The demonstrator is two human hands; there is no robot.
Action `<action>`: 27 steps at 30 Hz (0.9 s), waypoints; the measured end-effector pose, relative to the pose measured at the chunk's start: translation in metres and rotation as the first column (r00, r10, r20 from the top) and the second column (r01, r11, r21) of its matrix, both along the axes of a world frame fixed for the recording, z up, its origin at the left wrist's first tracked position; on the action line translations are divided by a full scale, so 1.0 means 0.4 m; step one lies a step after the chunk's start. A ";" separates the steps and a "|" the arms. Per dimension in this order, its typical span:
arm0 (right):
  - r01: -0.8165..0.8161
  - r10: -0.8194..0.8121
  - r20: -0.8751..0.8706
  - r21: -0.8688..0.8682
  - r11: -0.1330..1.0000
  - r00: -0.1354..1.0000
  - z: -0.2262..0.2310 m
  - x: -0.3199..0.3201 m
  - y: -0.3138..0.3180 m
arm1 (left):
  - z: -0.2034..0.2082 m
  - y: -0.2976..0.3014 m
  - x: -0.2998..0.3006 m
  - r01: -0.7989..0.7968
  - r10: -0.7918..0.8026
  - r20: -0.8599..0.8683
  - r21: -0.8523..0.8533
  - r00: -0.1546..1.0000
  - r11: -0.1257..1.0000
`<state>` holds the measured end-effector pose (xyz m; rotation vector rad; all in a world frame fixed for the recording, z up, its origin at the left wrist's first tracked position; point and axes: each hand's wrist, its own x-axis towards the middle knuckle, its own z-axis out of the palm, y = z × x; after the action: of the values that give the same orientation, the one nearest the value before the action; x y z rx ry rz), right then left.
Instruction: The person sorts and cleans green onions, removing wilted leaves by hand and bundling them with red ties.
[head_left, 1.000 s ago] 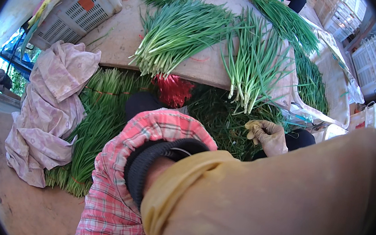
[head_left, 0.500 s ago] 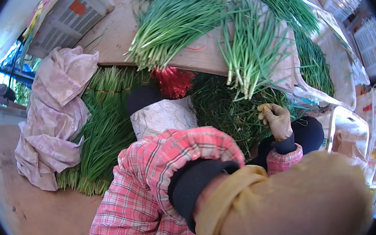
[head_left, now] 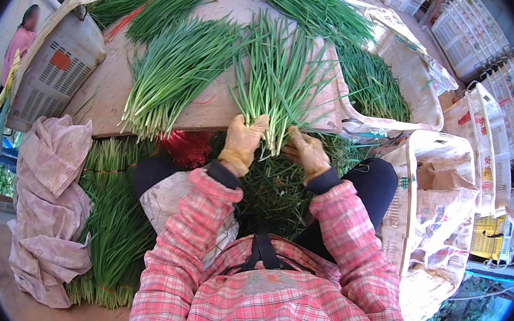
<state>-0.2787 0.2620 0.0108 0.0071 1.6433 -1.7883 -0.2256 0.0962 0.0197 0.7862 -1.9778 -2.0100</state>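
Lowered since half a second ago, from right under the camera to the near side of the tabletop (head_left: 109,107): the gloved left hand (head_left: 241,143). Brought in from farther right, over the loose greens: the gloved right hand (head_left: 307,155). Now both at the pale stalk ends of a loose bundle of green stalks (head_left: 275,81), one to each side, fingers touching or just beside the stems; cannot tell from here whether either grip is clamped on them or merely resting. Left thumb toward the stems, right fingers pointing far and left; both forearms in pink plaid sleeves (head_left: 192,213), reaching far and slanting inward.

Bundle lying on the tabletop, long axis running near to far: cut ends nearest and just past the near edge, leaf tips far, fanned left and right. Just left, a fuller bundle (head_left: 178,74), stalk ends near and left, tips far and right. Below the edge, between the knees, a heap of loose greens (head_left: 272,193); left of it, red strands (head_left: 184,148). Farther left, banded green bundles (head_left: 115,227) beside a pale crumpled cloth (head_left: 52,201).

Far left, a grey crate (head_left: 42,85) with a plain-looking orange label (head_left: 61,60). To the right, a white basket (head_left: 392,123) of greens; beyond, a white crate (head_left: 489,144) with red printing.
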 end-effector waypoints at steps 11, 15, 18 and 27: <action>-0.086 0.091 -0.116 0.050 0.995 0.989 0.038 0.099 0.022 | -0.056 0.130 0.143 0.126 -0.194 -0.149 -0.375 0.970 0.918; 0.179 -0.162 0.088 -0.235 0.955 0.983 -0.041 0.104 -0.024 | -0.080 0.155 0.167 0.239 -0.283 -0.006 -0.519 0.959 0.821; 0.155 -0.121 0.168 -0.207 0.966 0.978 -0.017 0.078 -0.053 | -0.040 0.060 0.146 0.458 -0.500 -0.134 -0.253 0.856 0.852; 0.183 -0.167 0.085 -0.251 0.951 0.982 0.035 0.029 -0.033 | 0.103 -0.219 0.073 0.314 0.326 0.233 -0.923 0.916 -0.224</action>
<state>-0.2672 0.2488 0.0249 0.0937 1.3913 -2.1044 -0.1963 0.0086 0.0610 0.6269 -2.7472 0.5171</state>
